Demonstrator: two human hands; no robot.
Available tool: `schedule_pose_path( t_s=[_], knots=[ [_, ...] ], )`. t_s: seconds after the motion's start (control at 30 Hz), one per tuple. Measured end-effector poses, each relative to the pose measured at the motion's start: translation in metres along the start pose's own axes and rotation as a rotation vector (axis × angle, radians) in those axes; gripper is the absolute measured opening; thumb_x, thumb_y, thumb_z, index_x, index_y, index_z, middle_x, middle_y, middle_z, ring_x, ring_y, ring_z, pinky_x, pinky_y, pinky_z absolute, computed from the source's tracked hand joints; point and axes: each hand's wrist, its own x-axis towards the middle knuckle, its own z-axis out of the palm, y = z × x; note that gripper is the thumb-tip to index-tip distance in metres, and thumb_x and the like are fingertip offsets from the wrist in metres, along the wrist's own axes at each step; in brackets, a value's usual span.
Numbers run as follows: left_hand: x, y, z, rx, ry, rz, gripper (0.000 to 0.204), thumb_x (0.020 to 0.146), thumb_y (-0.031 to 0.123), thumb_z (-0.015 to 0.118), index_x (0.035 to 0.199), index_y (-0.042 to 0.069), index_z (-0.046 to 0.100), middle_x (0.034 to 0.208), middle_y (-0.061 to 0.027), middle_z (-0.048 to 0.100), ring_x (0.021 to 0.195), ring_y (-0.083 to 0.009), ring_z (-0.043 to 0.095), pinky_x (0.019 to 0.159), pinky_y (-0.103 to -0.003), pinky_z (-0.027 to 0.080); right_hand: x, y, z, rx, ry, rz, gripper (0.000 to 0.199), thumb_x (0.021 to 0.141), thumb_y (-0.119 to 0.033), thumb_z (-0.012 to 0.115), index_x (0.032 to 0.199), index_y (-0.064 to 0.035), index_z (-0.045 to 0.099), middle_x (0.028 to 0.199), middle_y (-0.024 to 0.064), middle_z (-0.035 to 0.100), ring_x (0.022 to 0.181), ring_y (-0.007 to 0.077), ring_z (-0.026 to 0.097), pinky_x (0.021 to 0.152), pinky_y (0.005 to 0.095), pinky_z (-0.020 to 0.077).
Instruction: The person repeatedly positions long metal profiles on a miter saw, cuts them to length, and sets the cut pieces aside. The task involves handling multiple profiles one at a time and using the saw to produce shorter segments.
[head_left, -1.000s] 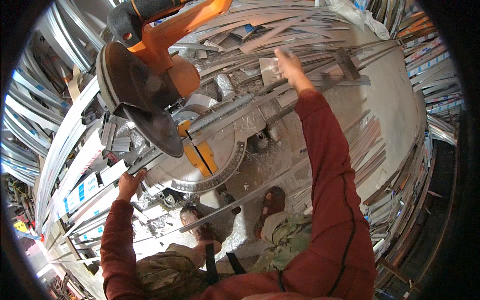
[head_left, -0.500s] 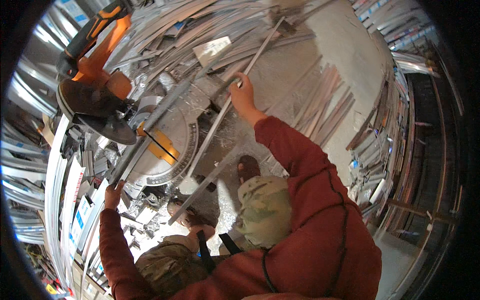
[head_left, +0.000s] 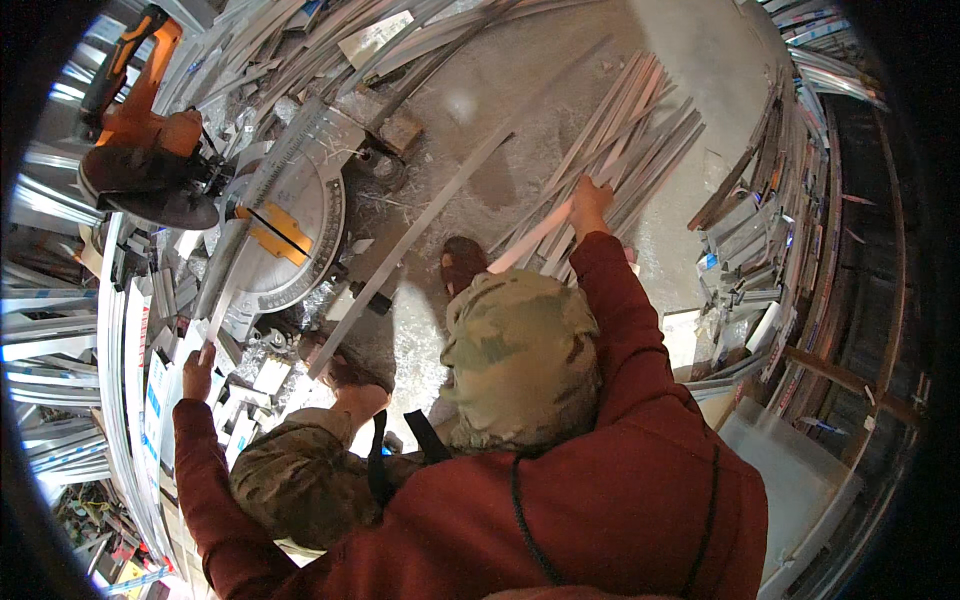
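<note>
On the dusty floor right of the mitre saw (head_left: 270, 230), a pale metal strip (head_left: 535, 238) is lying diagonally, its long axis running lower left to upper right; the right hand (head_left: 588, 196) is clasping it. The left hand (head_left: 197, 372) is touching a profile end, grip unclear. White-blue-labelled bundles (head_left: 150, 400) are flanking it

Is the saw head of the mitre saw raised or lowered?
Raised: the orange saw head and its blade guard stand off to the side of the round turntable.
</note>
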Motion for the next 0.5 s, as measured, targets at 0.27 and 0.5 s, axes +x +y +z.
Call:
schedule_pose_path(
  t_s=[0.27,0.5],
  knots=[
    [-0.013,-0.026,0.01,0.085,-0.071,-0.044,0.062,0.093,0.049,0.059,0.114,-0.009,0.061,0.108,-0.0306,0.064,0.105,-0.0441,0.06,0.09,-0.046,0.046,0.018,0.043,0.015,-0.621,-0.081,-0.075,0.093,0.083,-0.023,0.072,0.149,0.0088,0.014,0.152,0.0298,0.026,0.138,0.0381,0.037,0.111,0.04,0.0349],
    [-0.021,-0.028,0.017,0.058,-0.091,-0.194,0.061,0.094,0.047,0.059,0.119,-0.01,0.059,0.111,-0.0316,0.063,0.109,-0.0451,0.059,0.093,-0.045,0.046,0.03,0.029,0.033,-0.96,-0.054,-0.264,0.081,0.082,-0.019,0.073,0.141,0.0137,0.029,0.138,0.0313,0.045,0.124,0.0405,0.05,0.102,0.047,0.0432]
  ],
)
